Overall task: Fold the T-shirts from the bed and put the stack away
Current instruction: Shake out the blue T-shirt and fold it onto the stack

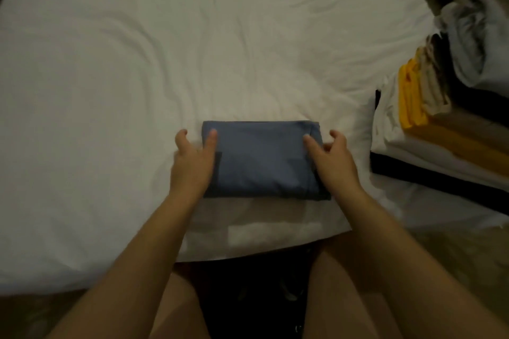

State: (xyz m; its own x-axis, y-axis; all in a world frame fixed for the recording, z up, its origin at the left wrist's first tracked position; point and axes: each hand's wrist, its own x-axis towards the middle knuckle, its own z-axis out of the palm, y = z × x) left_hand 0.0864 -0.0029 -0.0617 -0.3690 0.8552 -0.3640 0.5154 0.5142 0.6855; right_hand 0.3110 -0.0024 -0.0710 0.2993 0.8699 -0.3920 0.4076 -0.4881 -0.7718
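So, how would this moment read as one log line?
folded blue fabric T-shirt: flat on white bed sheet | left hand: touching its left end | right hand: touching its right end

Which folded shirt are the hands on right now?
The blue T-shirt, alone on the bed, touched by left hand and right hand; the others sit in the stack at right.
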